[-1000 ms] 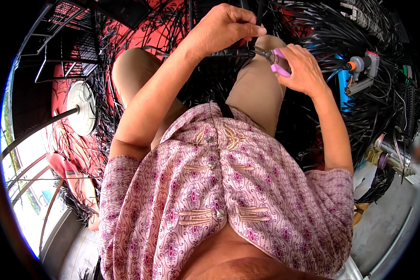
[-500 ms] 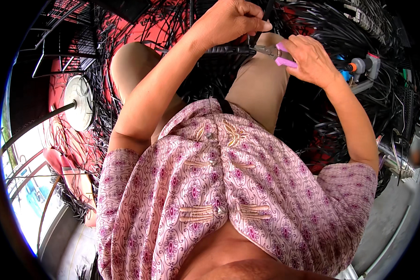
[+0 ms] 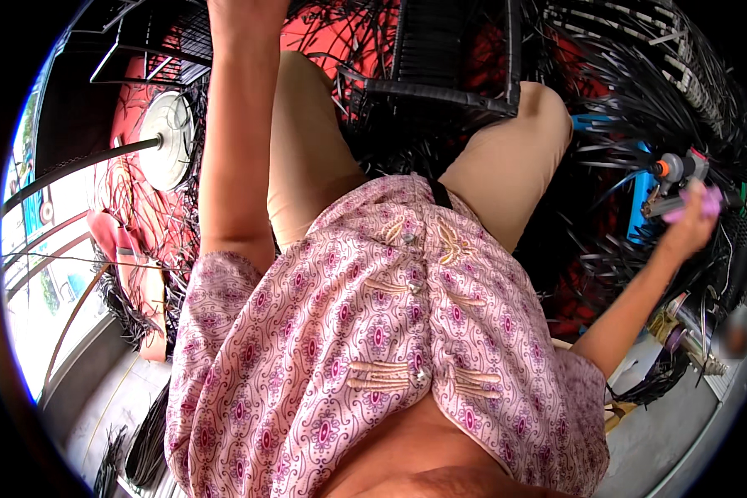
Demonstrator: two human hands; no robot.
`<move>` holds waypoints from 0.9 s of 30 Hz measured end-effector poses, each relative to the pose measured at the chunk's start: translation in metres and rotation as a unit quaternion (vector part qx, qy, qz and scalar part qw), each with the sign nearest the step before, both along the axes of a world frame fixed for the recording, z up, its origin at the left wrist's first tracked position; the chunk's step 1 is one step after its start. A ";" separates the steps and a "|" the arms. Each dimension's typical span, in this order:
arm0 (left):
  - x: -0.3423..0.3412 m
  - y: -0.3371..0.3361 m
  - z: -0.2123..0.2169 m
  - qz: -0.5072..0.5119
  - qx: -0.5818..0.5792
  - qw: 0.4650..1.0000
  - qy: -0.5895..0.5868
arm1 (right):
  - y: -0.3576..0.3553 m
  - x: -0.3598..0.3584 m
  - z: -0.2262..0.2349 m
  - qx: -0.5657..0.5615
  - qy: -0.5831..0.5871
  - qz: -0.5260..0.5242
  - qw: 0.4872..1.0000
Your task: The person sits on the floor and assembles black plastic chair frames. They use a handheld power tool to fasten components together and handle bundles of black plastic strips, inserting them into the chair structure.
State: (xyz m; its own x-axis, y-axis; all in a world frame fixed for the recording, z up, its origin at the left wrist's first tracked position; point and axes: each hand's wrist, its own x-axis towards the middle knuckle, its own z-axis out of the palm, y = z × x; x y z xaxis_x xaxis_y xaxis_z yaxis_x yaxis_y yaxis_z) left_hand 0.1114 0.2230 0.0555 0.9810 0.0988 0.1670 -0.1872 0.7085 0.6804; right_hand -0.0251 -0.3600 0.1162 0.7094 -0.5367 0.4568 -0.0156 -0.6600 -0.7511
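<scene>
Head view: right hand (image 3: 687,226) stretched far out to right, fingers wrapped around pink-handled tool (image 3: 679,202), its metal tip pointing left toward tangle of black strips. Left hand (image 3: 239,10) raised to top edge, mostly cropped; grip impossible to tell. Black woven frame (image 3: 440,70) rests across knees, between both arms. White fan (image 3: 168,141) stands left, on red floor.

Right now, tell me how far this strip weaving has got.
Done: the black woven panel across the knees already shows closed rows. In hand: the right hand grips a pink-handled tool out to the side, off the panel; the left hand runs off the top edge. Left: many loose black strips bristle unwoven around it.
</scene>
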 end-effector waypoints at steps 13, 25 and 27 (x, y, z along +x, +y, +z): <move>-0.077 -0.082 -0.036 -0.198 0.691 0.688 -0.101 | 0.041 0.108 0.026 -0.105 -0.097 0.033 0.989; -0.082 -0.089 -0.052 -0.130 0.706 0.673 -0.177 | 0.270 0.374 -0.075 -0.254 0.208 0.172 0.929; -0.084 -0.083 -0.049 -0.119 0.692 0.685 -0.192 | 0.283 0.382 -0.078 -0.391 0.147 0.140 0.898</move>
State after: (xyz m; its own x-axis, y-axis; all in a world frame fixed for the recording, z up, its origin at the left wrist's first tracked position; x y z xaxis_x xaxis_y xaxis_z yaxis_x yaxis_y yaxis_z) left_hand 0.0278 0.1400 0.0066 0.7994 -0.5705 0.1885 -0.5316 -0.5254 0.6643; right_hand 0.3572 -0.0775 0.0377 0.9179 0.0839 0.3879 0.1109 -0.9927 -0.0478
